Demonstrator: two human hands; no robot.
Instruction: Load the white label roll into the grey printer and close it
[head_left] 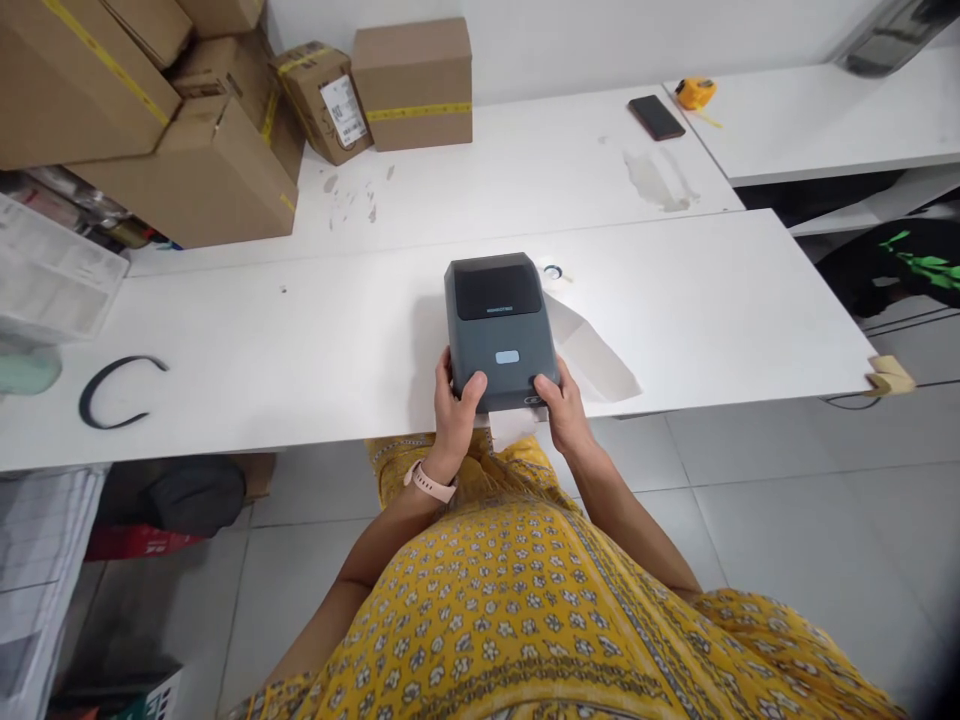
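Note:
A dark grey label printer (499, 325) sits at the front edge of a white table (712, 320). My left hand (455, 405) grips its front left corner, thumb on top. My right hand (561, 405) holds the front right corner with fingers curled around it. A white label strip (512, 422) hangs out of the printer's front slot between my hands. A sheet of white paper (592, 355) lies on the table just right of the printer.
Cardboard boxes (195, 150) are stacked at the back left, with one more box (414, 85) beside them. A black phone (656, 117) and a yellow tape measure (695, 93) lie at the back right. A black curved band (112, 388) lies on the left.

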